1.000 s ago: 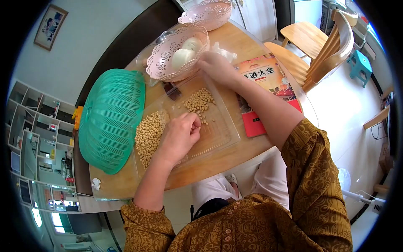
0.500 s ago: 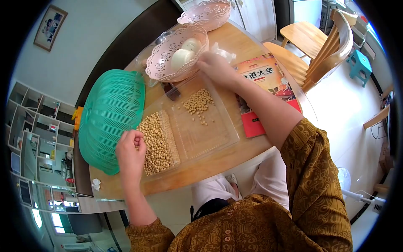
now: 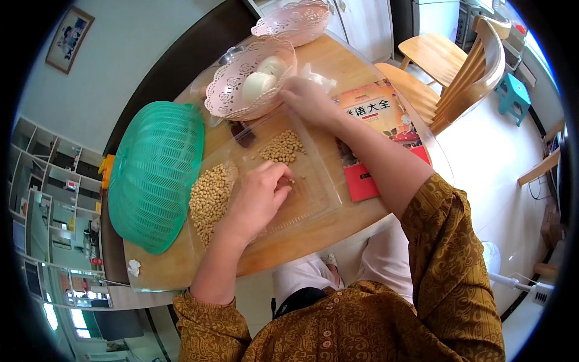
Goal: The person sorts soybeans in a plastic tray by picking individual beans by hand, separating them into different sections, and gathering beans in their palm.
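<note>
My left hand [image 3: 258, 196] hovers over a clear plastic tray [image 3: 319, 205], thumb and index finger apart near a few stray soybeans. Beneath and left of that wrist, a large pile of soybeans [image 3: 208, 199] fills the tray's left side, partly hidden by the hand. A smaller heap of soybeans [image 3: 282, 146] lies on the right side, just beyond the fingers. My right hand [image 3: 306, 101] is closed beside the rim of a pink openwork basket [image 3: 226, 99], at the tray's far end. What its fingers hold is hidden. Two pale rounded objects [image 3: 258, 87] sit in the basket.
A green mesh food cover [image 3: 157, 175] stands at the left. To the right lies a red and orange book [image 3: 377, 120], with crumpled white tissue [image 3: 318, 78] behind it. A second pink basket [image 3: 295, 24] is at the back, and wooden chairs [image 3: 473, 72] stand beyond the table.
My left hand has moved right, from the large soybean pile to the tray's right side, and its fingers have parted. My right hand stays beside the basket.
</note>
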{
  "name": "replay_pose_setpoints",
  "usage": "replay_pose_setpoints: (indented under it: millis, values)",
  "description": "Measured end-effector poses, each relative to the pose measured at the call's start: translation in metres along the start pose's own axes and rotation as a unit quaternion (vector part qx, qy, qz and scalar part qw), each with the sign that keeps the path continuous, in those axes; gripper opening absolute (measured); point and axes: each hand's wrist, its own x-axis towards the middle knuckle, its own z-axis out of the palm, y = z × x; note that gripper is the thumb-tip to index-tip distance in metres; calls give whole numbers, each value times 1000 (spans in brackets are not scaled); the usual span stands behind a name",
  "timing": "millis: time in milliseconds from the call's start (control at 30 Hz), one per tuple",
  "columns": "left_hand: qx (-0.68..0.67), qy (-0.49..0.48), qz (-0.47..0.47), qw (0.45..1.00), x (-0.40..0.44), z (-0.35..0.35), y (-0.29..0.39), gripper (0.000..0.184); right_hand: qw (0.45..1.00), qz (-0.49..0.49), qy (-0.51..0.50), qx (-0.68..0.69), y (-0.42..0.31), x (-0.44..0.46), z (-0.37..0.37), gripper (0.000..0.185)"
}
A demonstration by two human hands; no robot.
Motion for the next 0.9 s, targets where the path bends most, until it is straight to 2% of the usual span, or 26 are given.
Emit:
replay_pose_setpoints:
  millis: [267,367,467,533,700,833,900]
  values:
    - [19,12,8,1000,1,13,-5,14,1000,-15,16,-17,4,2,4,24]
    - [-2,9,-32,999,2,12,-1,14,1000,-16,15,-11,4,2,2,24]
    - [2,29,-26,999,1,15,-7,16,1000,-10,9,-14,4,2,2,24]
    - [5,34,10,999,2,15,-8,18,1000,-9,6,-24,4,2,2,24]
    - [2,9,24,1000,4,12,-3,14,1000,11,1,3,1,1,2,24]
    - [34,10,59,998,3,13,-3,12,1000,-5,4,-3,3,2,3,25]
    - [21,7,47,999,3,15,-4,11,1000,-9,6,-8,4,2,3,25]
